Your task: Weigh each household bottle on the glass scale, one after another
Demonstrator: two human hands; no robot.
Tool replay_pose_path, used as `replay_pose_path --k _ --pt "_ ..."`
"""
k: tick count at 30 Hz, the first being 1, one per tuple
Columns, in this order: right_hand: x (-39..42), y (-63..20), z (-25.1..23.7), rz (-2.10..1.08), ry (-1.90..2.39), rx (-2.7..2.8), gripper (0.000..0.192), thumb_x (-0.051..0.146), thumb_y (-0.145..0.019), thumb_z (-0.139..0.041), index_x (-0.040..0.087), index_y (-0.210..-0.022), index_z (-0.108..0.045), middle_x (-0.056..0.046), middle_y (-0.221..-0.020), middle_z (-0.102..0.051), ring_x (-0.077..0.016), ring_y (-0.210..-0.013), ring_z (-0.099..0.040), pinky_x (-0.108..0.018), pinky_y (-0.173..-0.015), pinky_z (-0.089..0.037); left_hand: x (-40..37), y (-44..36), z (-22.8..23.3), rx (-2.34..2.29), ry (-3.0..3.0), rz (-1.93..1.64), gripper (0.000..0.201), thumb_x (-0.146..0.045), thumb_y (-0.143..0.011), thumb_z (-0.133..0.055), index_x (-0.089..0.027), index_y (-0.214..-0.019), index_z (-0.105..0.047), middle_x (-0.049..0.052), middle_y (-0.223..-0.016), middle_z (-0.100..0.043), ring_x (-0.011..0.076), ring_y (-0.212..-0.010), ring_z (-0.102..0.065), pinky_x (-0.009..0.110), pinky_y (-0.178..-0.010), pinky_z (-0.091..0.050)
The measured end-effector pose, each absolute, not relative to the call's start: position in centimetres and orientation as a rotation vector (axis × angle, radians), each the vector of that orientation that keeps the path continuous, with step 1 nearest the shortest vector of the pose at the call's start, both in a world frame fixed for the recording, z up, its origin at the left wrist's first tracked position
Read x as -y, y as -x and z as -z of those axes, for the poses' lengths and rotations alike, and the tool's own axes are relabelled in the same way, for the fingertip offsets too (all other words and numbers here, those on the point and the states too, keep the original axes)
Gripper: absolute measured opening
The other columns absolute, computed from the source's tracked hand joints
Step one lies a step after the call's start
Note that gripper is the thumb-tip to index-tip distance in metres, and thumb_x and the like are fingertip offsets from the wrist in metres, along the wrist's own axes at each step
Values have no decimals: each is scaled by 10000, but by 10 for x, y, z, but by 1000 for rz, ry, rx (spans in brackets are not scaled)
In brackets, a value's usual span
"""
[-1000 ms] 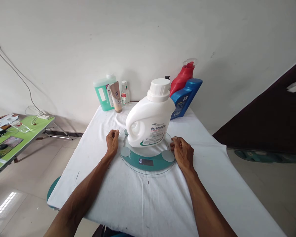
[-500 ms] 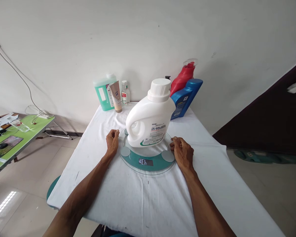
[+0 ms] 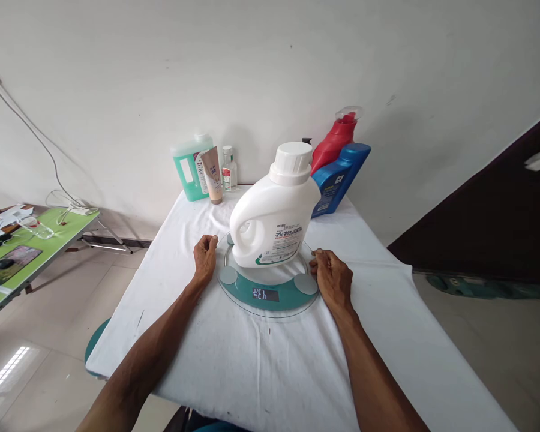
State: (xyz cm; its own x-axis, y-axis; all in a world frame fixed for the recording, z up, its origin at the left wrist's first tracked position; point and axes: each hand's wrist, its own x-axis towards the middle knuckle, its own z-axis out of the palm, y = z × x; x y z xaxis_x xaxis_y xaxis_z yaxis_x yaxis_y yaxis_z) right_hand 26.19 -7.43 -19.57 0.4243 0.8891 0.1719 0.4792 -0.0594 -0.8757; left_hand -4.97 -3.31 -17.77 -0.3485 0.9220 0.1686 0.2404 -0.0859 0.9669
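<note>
One desk, draped in a white cloth, carries everything I have in view, and I list its load from largest to smallest. Largest is the white detergent jug, standing upright on the round glass scale near the middle of the desk, cap on, label turned toward me. The scale lies flat on the cloth, and its small display at the near rim is lit with digits I cannot read with certainty. Against the far edge stand a blue bottle and a red bottle toward the far right corner, leaning together, and a green jug, a beige tube and a small clear bottle toward the far left corner. My left hand rests on the cloth touching the scale's left rim, fingers curled loosely and grasping nothing. My right hand rests at the scale's right rim, fingers likewise curled, holding nothing.

I judge the weighing well along: the jug is placed, both hands are off it, and a reading shows. What appears left is taking that reading and lifting the jug away; the bottles along the far edge stand unweighed.
</note>
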Motion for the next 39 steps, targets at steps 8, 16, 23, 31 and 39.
replay_pose_path --k 8,16,23,31,39 --pt "74 -261 193 -542 1719 1197 637 845 -897 -342 277 -787 -610 -85 -729 -736 -253 -642 -678 -400 -746 -507 33 50 178 -1584 -1266 -1476 353 -492 -935 -626 -228 -715 -541 -25 -680 -478 154 -653 -418 315 -649 -345" --pt "74 -261 194 -528 1721 1199 647 836 -917 -335 269 -809 -627 -83 -730 -735 -249 -643 -676 -398 -746 -509 32 50 179 -1591 -1259 -1464 372 -540 -940 -624 -225 -748 -575 -12 -693 -506 164 -667 -449 319 -661 -387" --pt "77 -261 193 -564 1705 1168 687 872 -913 -344 260 -815 -640 -81 -718 -734 -246 -636 -674 -387 -731 -512 54 40 132 -1457 -1418 -1757 575 -758 -1024 -439 -219 -1000 -637 77 -974 -673 226 -915 -643 375 -850 -527" --pt "77 -263 194 -570 1681 1160 691 891 -920 -340 272 -793 -619 -70 -700 -730 -241 -628 -668 -371 -708 -501 61 1 71 -1252 -1714 -1612 667 -814 -956 -552 -216 -1229 -665 136 -1274 -725 291 -1152 -688 430 -967 -560" --pt "78 -265 200 -586 1627 1153 585 787 -996 -347 288 -774 -559 -71 -742 -739 -235 -667 -670 -337 -671 -467 48 -19 56 -1240 -1509 -1463 490 -617 -731 -868 -189 -718 -632 -30 -554 -525 135 -545 -477 265 -546 -411"
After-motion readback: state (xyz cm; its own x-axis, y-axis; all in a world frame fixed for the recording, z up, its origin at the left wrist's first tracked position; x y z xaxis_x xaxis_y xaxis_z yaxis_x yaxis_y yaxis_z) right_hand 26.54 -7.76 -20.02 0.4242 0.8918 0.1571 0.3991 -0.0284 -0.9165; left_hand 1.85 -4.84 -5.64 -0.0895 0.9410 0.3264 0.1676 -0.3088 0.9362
